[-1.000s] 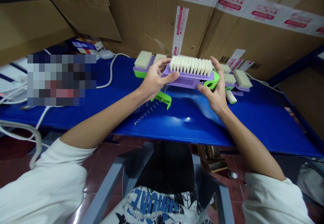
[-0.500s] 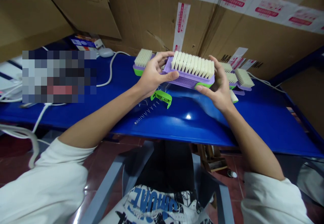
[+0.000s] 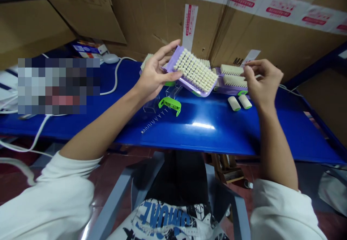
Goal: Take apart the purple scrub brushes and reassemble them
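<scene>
My left hand point(image 3: 153, 74) holds a purple brush with white bristles point(image 3: 192, 73) by its left end, tilted so the bristles face me, above the blue table point(image 3: 206, 131). My right hand point(image 3: 261, 81) is off the brush, over at the right, with its fingers curled and pinched together above other purple brushes point(image 3: 230, 79); I cannot make out anything in them. Two white rollers with green ends point(image 3: 240, 102) lie just below that hand. A loose green handle piece point(image 3: 170, 104) and a thin metal spring point(image 3: 154, 122) lie on the table under my left hand.
Large cardboard boxes point(image 3: 162, 19) stand right behind the table. More brushes point(image 3: 146, 61) sit at the back. A white mouse point(image 3: 111, 58) with its cable and a small printed box point(image 3: 86, 49) are at the back left. Clear plastic blocks point(image 3: 151, 104) lie beside the green piece.
My right hand let go of the brush and moved right toward the other brushes. My left hand lifted and tilted the brush so its bristles face me.
</scene>
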Tool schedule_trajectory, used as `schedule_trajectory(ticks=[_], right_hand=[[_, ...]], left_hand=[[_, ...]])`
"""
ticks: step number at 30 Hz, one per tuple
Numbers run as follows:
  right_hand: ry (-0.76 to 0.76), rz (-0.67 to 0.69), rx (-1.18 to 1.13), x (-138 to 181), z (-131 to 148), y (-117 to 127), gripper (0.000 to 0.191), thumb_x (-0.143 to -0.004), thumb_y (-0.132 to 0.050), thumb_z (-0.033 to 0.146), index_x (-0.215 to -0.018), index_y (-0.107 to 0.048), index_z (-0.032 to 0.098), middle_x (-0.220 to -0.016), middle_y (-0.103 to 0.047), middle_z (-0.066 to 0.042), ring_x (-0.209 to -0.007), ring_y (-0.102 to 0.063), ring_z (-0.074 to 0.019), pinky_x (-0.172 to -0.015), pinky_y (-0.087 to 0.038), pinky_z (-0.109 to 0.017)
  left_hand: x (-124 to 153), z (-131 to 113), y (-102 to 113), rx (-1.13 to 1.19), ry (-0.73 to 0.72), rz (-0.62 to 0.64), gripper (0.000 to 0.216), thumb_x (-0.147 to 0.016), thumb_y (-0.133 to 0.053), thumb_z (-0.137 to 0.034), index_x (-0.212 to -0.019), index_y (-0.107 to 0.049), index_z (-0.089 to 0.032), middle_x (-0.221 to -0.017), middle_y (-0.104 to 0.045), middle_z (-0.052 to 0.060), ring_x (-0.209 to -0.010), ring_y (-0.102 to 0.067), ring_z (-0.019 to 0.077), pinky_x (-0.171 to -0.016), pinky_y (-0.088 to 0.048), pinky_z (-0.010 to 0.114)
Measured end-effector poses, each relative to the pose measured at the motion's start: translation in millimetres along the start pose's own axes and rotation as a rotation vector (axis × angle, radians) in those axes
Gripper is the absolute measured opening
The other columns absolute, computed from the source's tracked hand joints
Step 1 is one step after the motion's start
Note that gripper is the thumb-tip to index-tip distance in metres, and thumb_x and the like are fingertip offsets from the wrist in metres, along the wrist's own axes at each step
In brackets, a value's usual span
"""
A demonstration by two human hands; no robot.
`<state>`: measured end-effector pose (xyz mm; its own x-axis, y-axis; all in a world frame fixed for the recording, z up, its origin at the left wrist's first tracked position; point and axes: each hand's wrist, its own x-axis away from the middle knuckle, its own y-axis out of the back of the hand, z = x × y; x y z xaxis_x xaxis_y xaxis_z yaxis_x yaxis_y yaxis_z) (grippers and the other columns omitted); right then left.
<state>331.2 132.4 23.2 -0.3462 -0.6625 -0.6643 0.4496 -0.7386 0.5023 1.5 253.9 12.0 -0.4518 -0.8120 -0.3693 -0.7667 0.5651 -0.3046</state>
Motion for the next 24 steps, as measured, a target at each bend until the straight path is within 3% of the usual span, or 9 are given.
schedule_trajectory(ticks=[2,4,8,12,14,16,19,21,24], right_hand=[[-0.016,0.015,0.199,-7.1,-16.1,18.1,0.042,-0.100,-0.081,0.066,-0.098,-0.082,0.024,-0.089,-0.083,-0.014,-0.081,-0.075,-0.0295,-0.090,-0.063,-0.059],[-0.029,0.137,0.332,-6.6,-33.3,26.2,0.043,-0.091,-0.092,0.065,-0.090,-0.081,0.024,-0.075,-0.074,-0.010,-0.081,-0.073,-0.0317,-0.091,-0.062,-0.063],[0.057,0.442,0.488,11.4,-62.3,13.7,0.061,-0.071,-0.104,0.079,-0.084,-0.074,0.027,-0.065,-0.058,-0.003,-0.084,-0.073,-0.0348,-0.087,-0.062,-0.061],[0.138,0.507,0.481,21.5,-61.8,-1.4,0.038,-0.084,-0.099,0.057,-0.095,-0.080,0.027,-0.073,-0.066,-0.006,-0.088,-0.077,-0.0361,-0.091,-0.065,-0.061],[0.187,0.466,0.460,17.5,-44.9,0.5,0.027,-0.093,-0.090,0.046,-0.112,-0.084,0.027,-0.085,-0.076,-0.010,-0.093,-0.079,-0.0373,-0.094,-0.066,-0.063],[0.251,0.358,0.323,10.6,-17.4,7.6,0.035,-0.101,-0.080,0.041,-0.133,-0.084,0.027,-0.106,-0.083,-0.013,-0.100,-0.081,-0.0367,-0.098,-0.068,-0.062],[0.326,0.219,-0.175,2.7,36.7,20.8,0.047,-0.107,-0.078,0.044,-0.155,-0.077,0.038,-0.129,-0.084,-0.008,-0.110,-0.084,-0.0316,-0.101,-0.072,-0.054],[0.401,0.231,-0.418,1.0,73.2,27.4,0.048,-0.107,-0.083,0.042,-0.154,-0.079,0.047,-0.133,-0.085,-0.002,-0.115,-0.085,-0.0293,-0.105,-0.072,-0.050],[0.552,0.332,-0.251,-0.1,113.3,31.2,0.035,-0.109,-0.082,0.037,-0.142,-0.087,0.042,-0.129,-0.088,-0.003,-0.109,-0.084,-0.0275,-0.101,-0.069,-0.046]], left_hand=[[3.8,0.5,-3.7,-0.018,-0.006,0.028,0.089,-0.066,-0.117,-0.026,-0.146,-0.079,-0.030,-0.141,-0.081,0.008,-0.164,-0.062,0.0490,-0.130,-0.063,0.060],[7.0,4.7,-4.9,-0.044,-0.018,0.086,0.083,-0.069,-0.117,-0.030,-0.144,-0.081,-0.027,-0.140,-0.081,0.009,-0.159,-0.067,0.0474,-0.129,-0.064,0.060],[5.6,18.5,1.7,-0.132,-0.071,0.303,0.063,-0.075,-0.116,-0.037,-0.128,-0.086,-0.022,-0.128,-0.084,0.011,-0.130,-0.083,0.0373,-0.116,-0.071,0.050],[-2.8,28.4,9.8,-0.159,-0.188,0.527,0.059,-0.080,-0.113,-0.035,-0.127,-0.079,-0.022,-0.121,-0.085,0.008,-0.107,-0.087,0.0236,-0.097,-0.074,0.034],[-4.4,30.6,9.9,-0.158,-0.202,0.581,0.065,-0.082,-0.112,-0.035,-0.133,-0.073,-0.024,-0.123,-0.085,0.007,-0.109,-0.088,0.0236,-0.098,-0.074,0.034],[-3.9,32.3,7.5,-0.158,-0.206,0.603,0.068,-0.084,-0.111,-0.039,-0.134,-0.068,-0.026,-0.122,-0.084,0.007,-0.111,-0.088,0.0250,-0.099,-0.074,0.036],[-1.8,35.6,2.4,-0.152,-0.224,0.601,0.067,-0.085,-0.110,-0.042,-0.130,-0.063,-0.027,-0.121,-0.084,0.007,-0.110,-0.089,0.0258,-0.098,-0.074,0.037],[-1.0,38.3,-0.3,-0.138,-0.249,0.600,0.065,-0.086,-0.109,-0.041,-0.129,-0.062,-0.027,-0.122,-0.085,0.007,-0.109,-0.089,0.0250,-0.097,-0.073,0.036],[-0.7,42.3,-2.5,-0.125,-0.278,0.583,0.066,-0.088,-0.107,-0.043,-0.131,-0.060,-0.028,-0.119,-0.085,0.007,-0.109,-0.088,0.0250,-0.095,-0.072,0.035]])
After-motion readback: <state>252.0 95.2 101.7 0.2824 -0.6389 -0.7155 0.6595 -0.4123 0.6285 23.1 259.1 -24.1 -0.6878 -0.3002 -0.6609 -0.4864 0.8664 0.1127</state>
